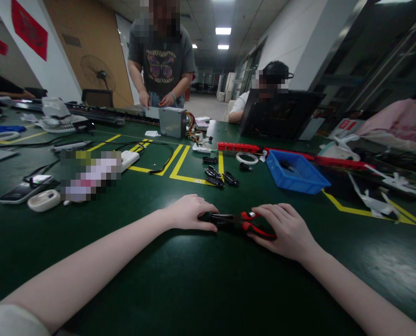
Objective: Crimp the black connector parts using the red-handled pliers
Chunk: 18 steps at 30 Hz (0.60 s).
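Observation:
My right hand (287,228) is closed around the red and black handles of a pair of pliers (252,227), whose jaws point left. Between the fingers and thumb of my left hand (190,213) is a small black part (205,216), held right at the plier jaws. Whether the jaws grip this part cannot be made out. Both hands are low over the green table. Beyond them lie several black plastic pieces (214,177) in a loose group, partly inside a yellow tape outline.
A blue tray (297,173) with dark pieces stands to the right. On the left are a phone (26,189) and a white oval object (44,200). A metal box (173,122) with wires sits farther back. Co-workers are around the table, one standing opposite (162,60).

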Available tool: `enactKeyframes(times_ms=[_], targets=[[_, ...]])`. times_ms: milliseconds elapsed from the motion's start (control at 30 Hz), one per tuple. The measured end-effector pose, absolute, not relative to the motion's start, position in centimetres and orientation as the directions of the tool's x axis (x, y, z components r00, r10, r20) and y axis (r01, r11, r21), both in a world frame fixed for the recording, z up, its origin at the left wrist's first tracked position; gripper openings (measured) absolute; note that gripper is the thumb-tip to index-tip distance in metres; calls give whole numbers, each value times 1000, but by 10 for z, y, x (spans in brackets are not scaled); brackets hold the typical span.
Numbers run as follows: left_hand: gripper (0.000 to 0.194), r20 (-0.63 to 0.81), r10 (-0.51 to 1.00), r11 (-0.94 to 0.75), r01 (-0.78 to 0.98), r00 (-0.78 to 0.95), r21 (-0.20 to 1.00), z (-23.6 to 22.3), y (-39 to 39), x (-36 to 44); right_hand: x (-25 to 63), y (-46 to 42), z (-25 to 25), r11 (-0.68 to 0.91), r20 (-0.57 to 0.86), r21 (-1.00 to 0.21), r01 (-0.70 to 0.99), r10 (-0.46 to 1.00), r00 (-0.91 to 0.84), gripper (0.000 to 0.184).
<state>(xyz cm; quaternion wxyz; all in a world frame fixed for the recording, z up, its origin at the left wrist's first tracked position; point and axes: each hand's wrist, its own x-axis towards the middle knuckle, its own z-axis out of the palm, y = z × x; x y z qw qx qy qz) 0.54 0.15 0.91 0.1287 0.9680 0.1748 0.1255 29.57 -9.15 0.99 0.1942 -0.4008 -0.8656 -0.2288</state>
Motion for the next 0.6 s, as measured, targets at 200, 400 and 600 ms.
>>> enactKeyframes(times_ms=[200, 400, 600], targets=[[43, 201, 333, -924, 277, 921, 263, 7, 1, 7, 295, -92, 12, 586, 517, 235, 776, 600, -610, 44], [38, 197, 328, -920, 265, 924, 290, 7, 2, 7, 295, -92, 10, 577, 525, 217, 787, 610, -593, 43], [41, 204, 324, -927, 266, 924, 266, 6, 2, 7, 296, -92, 10, 579, 507, 223, 784, 617, -601, 45]])
